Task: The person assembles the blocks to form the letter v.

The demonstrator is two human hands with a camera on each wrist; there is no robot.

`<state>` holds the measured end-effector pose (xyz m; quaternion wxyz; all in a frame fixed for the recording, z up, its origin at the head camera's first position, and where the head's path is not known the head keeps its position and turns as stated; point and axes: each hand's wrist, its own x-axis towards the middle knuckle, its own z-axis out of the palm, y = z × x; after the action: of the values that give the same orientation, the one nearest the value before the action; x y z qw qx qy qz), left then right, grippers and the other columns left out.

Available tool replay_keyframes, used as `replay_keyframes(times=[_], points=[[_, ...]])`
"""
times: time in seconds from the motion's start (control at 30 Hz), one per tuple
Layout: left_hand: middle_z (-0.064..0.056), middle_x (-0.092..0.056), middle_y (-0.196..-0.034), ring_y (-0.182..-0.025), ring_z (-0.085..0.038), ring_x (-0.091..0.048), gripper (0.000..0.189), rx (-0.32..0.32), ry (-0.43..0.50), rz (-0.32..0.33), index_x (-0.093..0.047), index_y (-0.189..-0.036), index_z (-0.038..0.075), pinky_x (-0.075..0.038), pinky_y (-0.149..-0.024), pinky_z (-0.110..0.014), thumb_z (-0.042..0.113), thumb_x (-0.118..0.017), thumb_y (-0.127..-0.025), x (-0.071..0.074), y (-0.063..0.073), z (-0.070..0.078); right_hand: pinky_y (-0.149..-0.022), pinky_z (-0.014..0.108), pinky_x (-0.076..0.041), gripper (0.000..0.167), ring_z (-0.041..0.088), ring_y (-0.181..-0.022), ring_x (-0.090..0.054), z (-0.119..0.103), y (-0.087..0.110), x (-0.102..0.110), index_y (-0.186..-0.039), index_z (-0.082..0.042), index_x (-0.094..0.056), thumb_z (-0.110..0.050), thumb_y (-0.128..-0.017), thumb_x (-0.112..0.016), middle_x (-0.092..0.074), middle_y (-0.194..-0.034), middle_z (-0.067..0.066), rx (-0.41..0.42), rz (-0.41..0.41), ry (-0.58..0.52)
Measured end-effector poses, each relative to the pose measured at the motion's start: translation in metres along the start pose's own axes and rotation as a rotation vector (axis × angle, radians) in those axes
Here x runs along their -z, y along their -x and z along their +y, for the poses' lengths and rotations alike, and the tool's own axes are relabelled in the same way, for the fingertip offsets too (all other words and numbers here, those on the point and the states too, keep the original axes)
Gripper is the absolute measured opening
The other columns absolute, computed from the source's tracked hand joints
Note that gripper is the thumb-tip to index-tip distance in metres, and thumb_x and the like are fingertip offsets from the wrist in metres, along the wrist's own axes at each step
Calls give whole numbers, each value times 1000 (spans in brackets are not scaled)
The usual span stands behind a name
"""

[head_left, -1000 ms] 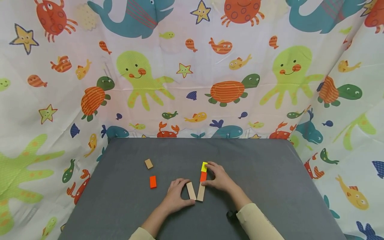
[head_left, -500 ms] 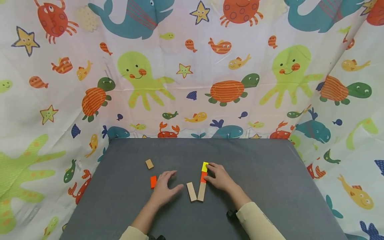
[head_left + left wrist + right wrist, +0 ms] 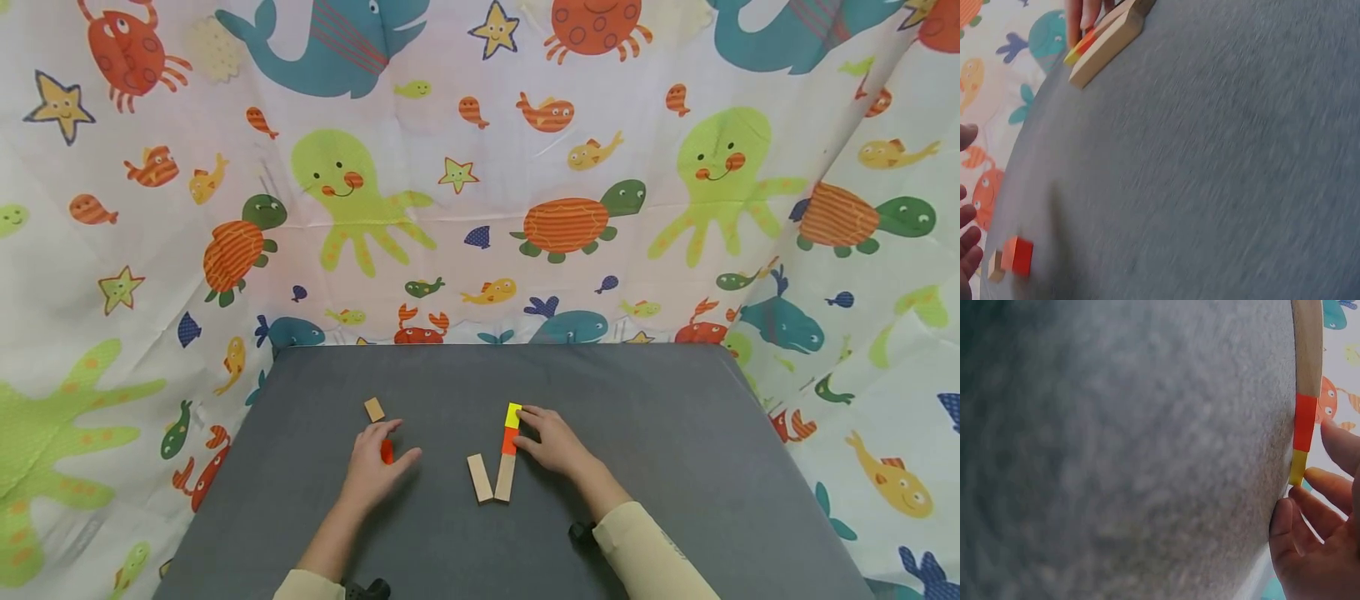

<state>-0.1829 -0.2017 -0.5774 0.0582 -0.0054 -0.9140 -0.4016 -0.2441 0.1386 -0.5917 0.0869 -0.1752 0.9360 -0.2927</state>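
Note:
My left hand (image 3: 371, 467) hovers over an orange block (image 3: 387, 452), partly covering it, with thumb and fingers spread and nothing between them. In the left wrist view, the fingers at the left edge are apart from that block. My right hand (image 3: 558, 446) rests beside a row of blocks, its fingertips right at the yellow block (image 3: 1297, 467) and its thumb near the red-orange block (image 3: 1305, 422). A long plain wooden block (image 3: 505, 478) continues this row toward me. Another long wooden block (image 3: 480, 478) leans away to the left, their near ends meeting in a V.
A small plain wooden block (image 3: 374, 409) lies just beyond my left hand. The blocks lie on a grey cloth-covered table (image 3: 637, 392). A white curtain with sea animals (image 3: 465, 225) hangs along the back and sides.
My left hand has let go of the left long wooden block and moved left to the orange block. My right hand stays at the row, its thumb slightly farther up toward the orange part.

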Motion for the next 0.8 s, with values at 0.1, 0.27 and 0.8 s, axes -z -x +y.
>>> replay_keyframes(times=[0.1, 0.27, 0.8], points=[[-12, -54, -139, -127, -33, -44, 64, 48, -23, -20, -59, -140, 12, -43, -105, -56, 36, -81, -85, 6, -1, -8, -113, 55, -37, 67, 38, -143, -40, -1, -1, 0, -150, -11, -50, -40, -93, -71, -43, -157, 12, 4, -11, -9], [-15, -48, -145, -133, -36, -40, 67, 105, -59, -67, -55, -144, 13, -40, -107, -59, 34, -80, -85, 11, -3, -22, -110, 57, -40, 79, 37, -144, -34, -1, -3, -2, -153, -16, -46, -54, -88, -72, -35, -162, 10, -13, -51, -18], [-19, -50, -148, -134, -41, -43, 68, 101, -161, -130, -54, -143, 5, -38, -109, -60, 20, -82, -83, 15, -5, -36, -112, 56, -38, 64, 36, -144, -35, -1, -1, 4, -151, -17, -49, -42, -95, -68, -35, -162, 9, 1, -70, 3]])
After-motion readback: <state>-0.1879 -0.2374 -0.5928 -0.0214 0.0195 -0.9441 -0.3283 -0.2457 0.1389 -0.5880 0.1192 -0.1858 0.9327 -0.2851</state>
